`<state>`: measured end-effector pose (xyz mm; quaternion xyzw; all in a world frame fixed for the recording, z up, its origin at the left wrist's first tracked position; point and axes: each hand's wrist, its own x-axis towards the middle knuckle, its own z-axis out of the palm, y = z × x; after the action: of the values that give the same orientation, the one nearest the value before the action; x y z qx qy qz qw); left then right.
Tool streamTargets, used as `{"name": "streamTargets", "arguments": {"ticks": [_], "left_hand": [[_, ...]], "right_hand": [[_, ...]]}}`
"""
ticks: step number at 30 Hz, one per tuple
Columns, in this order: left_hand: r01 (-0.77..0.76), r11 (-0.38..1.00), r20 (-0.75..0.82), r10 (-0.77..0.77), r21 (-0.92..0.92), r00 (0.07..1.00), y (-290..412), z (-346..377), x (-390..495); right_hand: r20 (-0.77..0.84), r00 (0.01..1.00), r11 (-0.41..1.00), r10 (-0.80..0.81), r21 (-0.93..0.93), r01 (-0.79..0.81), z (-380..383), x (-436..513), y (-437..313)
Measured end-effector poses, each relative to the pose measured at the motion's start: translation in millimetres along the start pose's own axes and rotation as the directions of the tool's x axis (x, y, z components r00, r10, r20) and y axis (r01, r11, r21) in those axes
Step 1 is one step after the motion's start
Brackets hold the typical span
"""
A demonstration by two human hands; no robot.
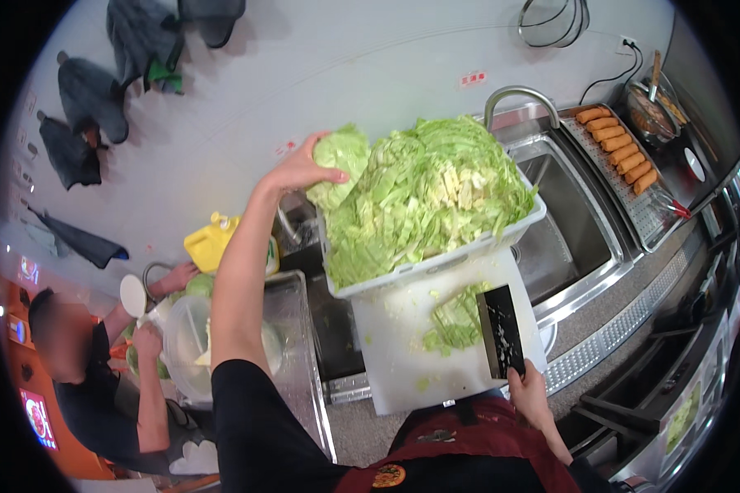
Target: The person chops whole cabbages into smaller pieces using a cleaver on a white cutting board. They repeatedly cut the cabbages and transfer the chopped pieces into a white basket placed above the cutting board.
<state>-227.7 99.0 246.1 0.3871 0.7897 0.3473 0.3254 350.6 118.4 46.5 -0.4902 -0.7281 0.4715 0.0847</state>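
Observation:
My left hand [299,165] grips a pale green piece of leafy cabbage or lettuce [342,157] at the far left corner of a white plastic bin [435,262]. Shredded leaves [431,197] heap above the bin's rim. In my right hand [528,394] is the handle of a dark-bladed cleaver [499,330], with small wet bits stuck to its blade. The blade lies over the right side of a white cutting board [401,370]. Just left of it sits a small pile of cut leaves [456,320], partly covered by the blade.
At the left, a co-worker [92,382] stands beside a clear round tub [188,345] and a yellow jug [213,243]. A steel sink [570,215] with a curved faucet [521,92] is right of the bin. Fried rolls [620,151] and red-handled tongs [675,208] lie on a perforated tray [598,179].

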Motion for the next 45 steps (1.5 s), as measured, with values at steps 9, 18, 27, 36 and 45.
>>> {"name": "streamTargets", "arguments": {"ticks": [9, 18, 27, 36, 45], "left_hand": [[0.031, 0.894, 0.195, -0.131, 0.447, 0.972, -53.5, 27.1, 55.5], [-0.008, 0.854, -0.087, 0.063, 0.521, 0.994, -57.6, 64.2, 58.0], [-0.016, 0.857, -0.324, 0.212, 0.516, 0.922, -8.0, 59.1, 34.7], [-0.88, 0.03, 0.858, 0.209, 0.475, 0.47, -2.3, 324.9, -109.4], [-0.896, 0.052, 0.896, -0.089, 0.441, 0.436, -31.3, 386.0, -38.5]], "right_hand": [[0.053, 0.972, 0.951, 0.228, 0.204, -0.234, -15.8, 2.7, 15.8], [-0.062, 0.986, 0.988, 0.153, 0.028, -0.152, -19.6, 8.3, 19.8], [0.017, 0.979, 0.911, 0.201, 0.364, -0.193, -32.0, 6.3, 10.6], [-0.028, 0.953, 0.778, 0.3, 0.585, -0.228, -38.0, 7.5, 27.1], [0.068, 0.953, 0.747, 0.294, 0.606, -0.273, -21.1, 7.8, 43.1]]}}
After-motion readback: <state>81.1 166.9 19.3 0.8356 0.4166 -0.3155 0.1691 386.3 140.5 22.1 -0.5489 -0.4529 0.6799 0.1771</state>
